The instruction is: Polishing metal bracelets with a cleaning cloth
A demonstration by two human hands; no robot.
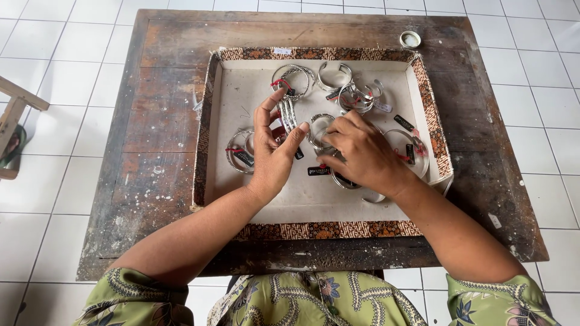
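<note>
A shallow tray [314, 199] with a patterned brown rim and a pale lining lies on a worn wooden table [163, 121]. Several silver bangles with red strings and small black tags are spread in it. My left hand [272, 151] is raised over the tray's middle, fingers apart, beside a stack of thin bangles [286, 115]. My right hand [362, 154] is curled over a silver bangle [319, 130] and pinches it. More bangles lie at the back [334, 75], at the left [240, 151] and at the right [414, 148].
A small round lid or cap [410, 39] sits near the table's back right corner. The table stands on white floor tiles. A wooden piece of furniture [15, 108] juts in at the left edge. My green patterned sleeves fill the bottom.
</note>
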